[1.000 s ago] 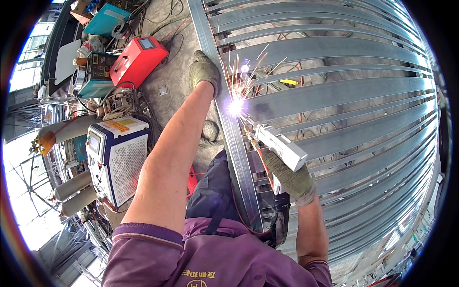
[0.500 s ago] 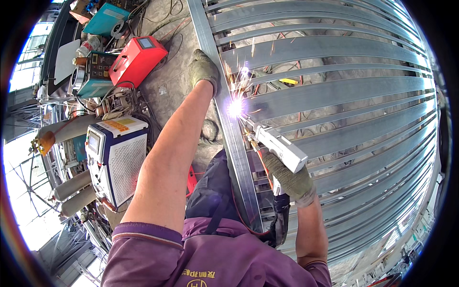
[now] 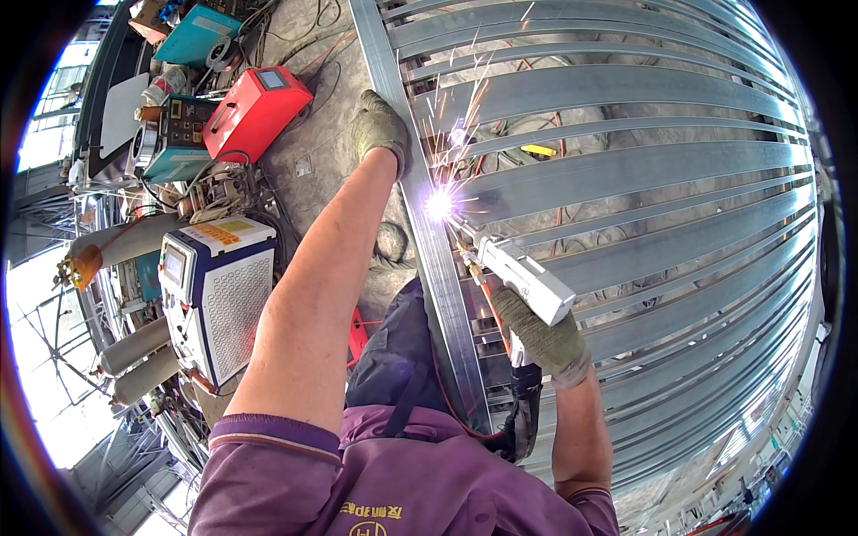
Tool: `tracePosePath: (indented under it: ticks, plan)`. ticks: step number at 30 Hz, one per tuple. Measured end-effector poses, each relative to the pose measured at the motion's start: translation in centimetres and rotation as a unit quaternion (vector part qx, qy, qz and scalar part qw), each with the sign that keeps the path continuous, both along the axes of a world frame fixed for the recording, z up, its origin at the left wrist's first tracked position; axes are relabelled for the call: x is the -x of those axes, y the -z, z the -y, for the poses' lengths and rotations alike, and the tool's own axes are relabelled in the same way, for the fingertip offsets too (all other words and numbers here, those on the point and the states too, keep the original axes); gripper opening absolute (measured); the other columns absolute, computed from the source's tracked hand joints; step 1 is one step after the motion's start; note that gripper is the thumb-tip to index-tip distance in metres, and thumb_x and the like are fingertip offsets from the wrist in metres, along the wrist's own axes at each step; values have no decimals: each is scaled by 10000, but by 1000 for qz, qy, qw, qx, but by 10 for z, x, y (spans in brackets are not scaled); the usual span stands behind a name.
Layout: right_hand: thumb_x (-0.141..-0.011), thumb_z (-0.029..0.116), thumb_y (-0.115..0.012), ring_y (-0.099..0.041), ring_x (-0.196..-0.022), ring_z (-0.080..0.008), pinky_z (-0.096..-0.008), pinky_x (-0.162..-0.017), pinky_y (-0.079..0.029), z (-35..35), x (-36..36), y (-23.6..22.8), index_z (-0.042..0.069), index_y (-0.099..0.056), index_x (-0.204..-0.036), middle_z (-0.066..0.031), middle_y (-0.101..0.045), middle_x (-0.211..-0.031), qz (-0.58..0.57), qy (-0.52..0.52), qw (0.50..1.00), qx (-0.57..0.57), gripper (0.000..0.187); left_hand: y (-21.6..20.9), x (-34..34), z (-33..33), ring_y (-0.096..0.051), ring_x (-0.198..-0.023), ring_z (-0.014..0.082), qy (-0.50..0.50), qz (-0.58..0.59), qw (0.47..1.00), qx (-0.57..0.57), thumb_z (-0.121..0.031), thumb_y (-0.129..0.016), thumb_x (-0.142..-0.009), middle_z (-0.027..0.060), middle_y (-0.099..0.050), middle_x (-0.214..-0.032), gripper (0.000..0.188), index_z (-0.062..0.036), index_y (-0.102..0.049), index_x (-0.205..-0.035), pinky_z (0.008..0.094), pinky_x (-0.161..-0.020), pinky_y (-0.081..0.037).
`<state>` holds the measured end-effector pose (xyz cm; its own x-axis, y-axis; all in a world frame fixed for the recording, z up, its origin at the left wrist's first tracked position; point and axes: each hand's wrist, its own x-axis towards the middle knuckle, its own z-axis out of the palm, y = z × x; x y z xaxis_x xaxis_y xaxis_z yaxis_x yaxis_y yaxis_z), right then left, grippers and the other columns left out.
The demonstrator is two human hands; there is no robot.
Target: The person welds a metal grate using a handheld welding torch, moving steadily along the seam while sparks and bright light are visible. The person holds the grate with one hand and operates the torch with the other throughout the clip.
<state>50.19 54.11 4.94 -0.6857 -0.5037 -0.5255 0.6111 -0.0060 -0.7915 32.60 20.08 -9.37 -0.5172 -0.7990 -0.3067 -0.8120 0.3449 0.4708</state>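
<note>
My right hand [image 3: 542, 337], in a grey-green work glove, is wrapped round the grip of a welding gun [image 3: 523, 275] with a silver, boxy body. Its nozzle points up and left at a bright weld spot [image 3: 439, 205], which hides the joint under glare. Sparks spray upward from there. The spot lies where a long metal rail [image 3: 444, 295] meets the end of a flat metal slat [image 3: 554, 179]. My left hand [image 3: 378, 132], gloved too, is closed on the left edge of the rail, farther up than the spot. Its fingertips are partly hidden.
Many parallel metal slats fill the right side, with cables and a yellow object [image 3: 539, 151] on the floor below. At left stand a red machine [image 3: 257, 114], a white-and-blue machine [image 3: 223, 295] and gas cylinders [image 3: 143, 347]. A hose [image 3: 527, 402] hangs from the gun.
The sparks have changed shape and now fly higher, up and to the right. Both hands and the welding gun stay almost where they were.
</note>
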Motion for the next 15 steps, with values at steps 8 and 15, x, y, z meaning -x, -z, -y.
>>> tracePosePath:
  ticks: [8,15]
  plan:
    - [-983,113,-758,-728,-911,-96,-241,-704,-610,2,-3,0,1,-619,-1398,-79,-728,-1193,-7,36,999,18,452,29,8,12,-630,-1313,323,46,73,996,1,-507,-196,-1123,183,-607,-1485,684,-34,-513,-1502,412,-1092,-485]
    - [-973,41,-750,-673,-1133,-107,-253,-888,-558,8,-1,-8,4,-601,-1417,-66,-722,-1271,37,-9,999,17,470,127,-7,100,-634,-1308,295,153,129,963,178,-438,-242,-1135,146,-570,-1535,585,-71,-507,-1505,411,-1111,-467]
